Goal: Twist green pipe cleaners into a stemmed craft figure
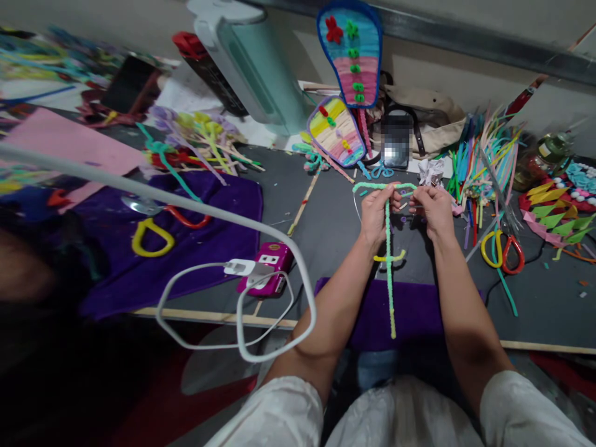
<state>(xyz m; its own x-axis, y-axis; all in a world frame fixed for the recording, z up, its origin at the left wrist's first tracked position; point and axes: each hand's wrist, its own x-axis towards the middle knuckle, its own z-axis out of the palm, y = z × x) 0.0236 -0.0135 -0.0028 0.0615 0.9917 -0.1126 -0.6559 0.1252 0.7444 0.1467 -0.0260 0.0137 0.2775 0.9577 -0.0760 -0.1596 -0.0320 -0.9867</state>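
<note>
Both hands are at a T-shaped pipe cleaner piece (390, 285), mint green, with its long stem hanging down toward me and turning yellowish at the tip. A short yellow pipe cleaner (398, 257) crosses the stem partway down. My left hand (378, 214) is closed on the piece where stem and top bar meet. The fingertips of my right hand (433, 210) pinch the right end of the top bar, which bends there. Under the stem's lower part lies a purple cloth (419, 310) at the table edge.
Yellow-and-red scissors (503, 253) and a bundle of pipe cleaners (487, 161) are right. Two fan-shaped crafts (351, 62) and a phone (395, 139) stand behind. A white cable (307, 292) loops over a magenta power strip (267, 273) at left. Another person sits far left.
</note>
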